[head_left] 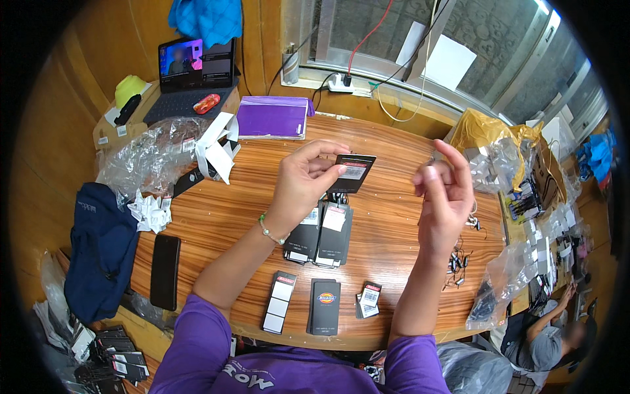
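In my left hand [303, 180] is a black hang tag [356, 174] with a red-and-white label, pinched between thumb and fingers above the table. My right hand [446, 190] is raised to the right, apart from the tag. Its index finger points up while the thumb meets the curled fingers; whatever they may hold is hidden. Below the left hand lie two side-by-side stacks of black tags [335, 244]. Closer to me are a long tag with white stickers [279, 303], a pile of black tags [325, 308] and some small labelled tags [369, 302].
A black phone [165, 272], navy pouch [98, 249] and clear plastic bag [147, 154] are at left. Behind stand a laptop [190, 105] and purple notebook [273, 118]. Dark cords [457, 266] and plastic packaging [505, 282] lie right. Another person [548, 341] sits at far right.
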{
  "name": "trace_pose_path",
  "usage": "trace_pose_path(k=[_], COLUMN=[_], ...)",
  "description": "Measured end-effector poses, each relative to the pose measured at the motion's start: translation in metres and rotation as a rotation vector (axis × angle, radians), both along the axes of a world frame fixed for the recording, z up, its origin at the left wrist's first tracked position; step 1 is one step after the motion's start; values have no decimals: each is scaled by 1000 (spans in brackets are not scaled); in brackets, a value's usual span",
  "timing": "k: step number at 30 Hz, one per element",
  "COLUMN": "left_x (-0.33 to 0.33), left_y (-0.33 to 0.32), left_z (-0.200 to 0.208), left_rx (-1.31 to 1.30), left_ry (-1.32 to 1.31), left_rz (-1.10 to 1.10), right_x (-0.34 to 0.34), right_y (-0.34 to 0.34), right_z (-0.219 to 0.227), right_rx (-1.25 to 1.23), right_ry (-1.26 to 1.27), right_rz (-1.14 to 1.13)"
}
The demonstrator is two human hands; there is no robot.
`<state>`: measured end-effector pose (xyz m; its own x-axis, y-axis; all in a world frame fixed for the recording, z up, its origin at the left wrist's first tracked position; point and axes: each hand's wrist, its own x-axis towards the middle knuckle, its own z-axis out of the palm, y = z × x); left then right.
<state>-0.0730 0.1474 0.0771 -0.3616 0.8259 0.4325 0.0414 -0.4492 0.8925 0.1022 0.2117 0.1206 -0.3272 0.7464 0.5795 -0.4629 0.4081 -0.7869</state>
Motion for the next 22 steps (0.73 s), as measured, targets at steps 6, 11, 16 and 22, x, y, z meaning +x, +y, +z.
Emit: trace_pose_path(k=[6,11,16,22], left_x=[3,5,9,15], left_y=[-5,-4,-6,-12], left_z=[5,1,2,6], left_rx=[-66,-13,-18,-63], left_ry=[-27,-23,-27,43], left_rz=[-1,9,8,-23], right_x=[-19,-29,-30,-31], right_y=[-4,-8,-14,-11], right_z=[-18,-24,-20,-24], right_rx=[43,190,226,301], right_ry=[-296,-443,-537,-573], right_rz=[11,-78,-142,-226])
